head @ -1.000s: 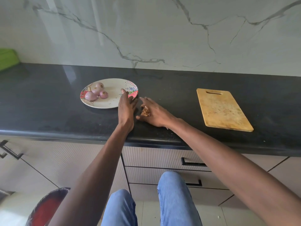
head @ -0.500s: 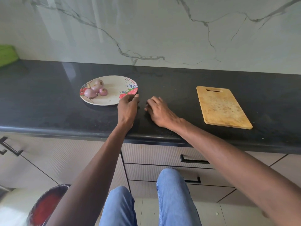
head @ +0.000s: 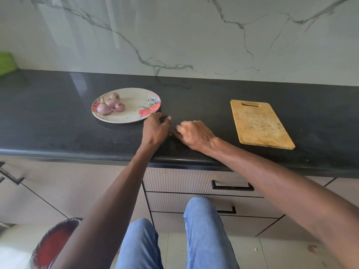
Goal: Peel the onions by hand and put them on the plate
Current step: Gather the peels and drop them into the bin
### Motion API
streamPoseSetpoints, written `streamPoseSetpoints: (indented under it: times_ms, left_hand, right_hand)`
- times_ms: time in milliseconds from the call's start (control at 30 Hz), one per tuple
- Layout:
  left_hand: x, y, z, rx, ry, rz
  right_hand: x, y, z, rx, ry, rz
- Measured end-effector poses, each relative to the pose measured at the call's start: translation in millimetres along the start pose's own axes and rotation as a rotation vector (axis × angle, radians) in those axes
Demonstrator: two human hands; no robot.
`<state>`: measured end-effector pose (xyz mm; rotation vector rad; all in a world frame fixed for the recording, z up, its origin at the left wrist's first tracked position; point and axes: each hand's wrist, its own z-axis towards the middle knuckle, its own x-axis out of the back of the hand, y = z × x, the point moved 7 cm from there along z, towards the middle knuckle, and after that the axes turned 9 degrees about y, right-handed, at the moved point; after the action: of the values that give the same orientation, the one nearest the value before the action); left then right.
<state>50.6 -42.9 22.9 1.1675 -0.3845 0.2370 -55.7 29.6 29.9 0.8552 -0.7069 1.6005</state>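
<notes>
Three peeled purple onions point(head: 109, 105) lie close together on the left side of a round floral plate point(head: 134, 102) on the black counter point(head: 54, 125). My left hand point(head: 155, 129) rests on the counter just in front of the plate's right rim, fingers curled under and thumb out. My right hand point(head: 194, 134) lies beside it, closed into a loose fist, knuckles up. The brown onion skins it covered a moment ago are hidden inside it. No loose skins show on the counter.
A wooden cutting board point(head: 258, 123) lies on the counter to the right. A green object point(head: 6, 63) sits at the far left against the marble wall. Below the counter edge are drawers, my knees in jeans, and a red round thing point(head: 52, 243) on the floor.
My left hand has pulled back off the plate's rim and curled its fingers. My right hand has closed over the brown onion skins and shifted slightly right.
</notes>
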Motion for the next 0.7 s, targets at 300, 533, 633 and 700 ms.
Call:
streamPoseSetpoints:
  times_ms: [300,533,633,700]
  left_hand:
    - [0,2,-2,0.018,-0.012,0.019]
    - [17,-6,-8,0.269,-0.014,-0.305]
    - [30,-8,-14,0.462,-0.041,-0.626]
    - [46,-13,-16,0.556,-0.056,-0.751]
  right_hand:
    - [-3,6,3,-0.241,-0.178,-0.003]
    - [4,51,3,-1.024,0.101,0.525]
    - [-4,53,1,-1.371,0.255,1.134]
    - [-10,27,12,-1.392,0.227,1.379]
